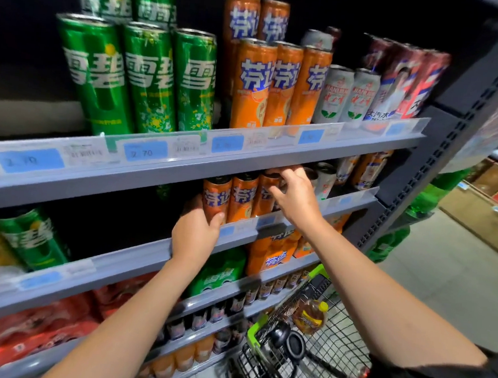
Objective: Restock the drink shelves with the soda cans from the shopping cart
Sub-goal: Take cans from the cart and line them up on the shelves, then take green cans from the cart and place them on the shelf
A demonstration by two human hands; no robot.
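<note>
Left hand (195, 232): fingers and thumb wrapped around the leftmost orange soda can (215, 198) on the second shelf (135, 257).
Orange row: 3 cans upright, side by side behind the shelf lip.
Right hand (296, 194): fingers curled over the top of the third orange can (266, 194).
Shopping cart (297, 350): lower right, holding a yellow-capped bottle (310, 317).

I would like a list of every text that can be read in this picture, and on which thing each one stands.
"雪碧": tall green cans on the top shelf.
"芬达": tall orange cans beside them, also the orange cans one shelf lower.
"大汽水": white and red can at the right.
"2.70": blue price tag on the grey shelf rail.
Other tags, barcode labels and silver cans: too blurred.
</note>
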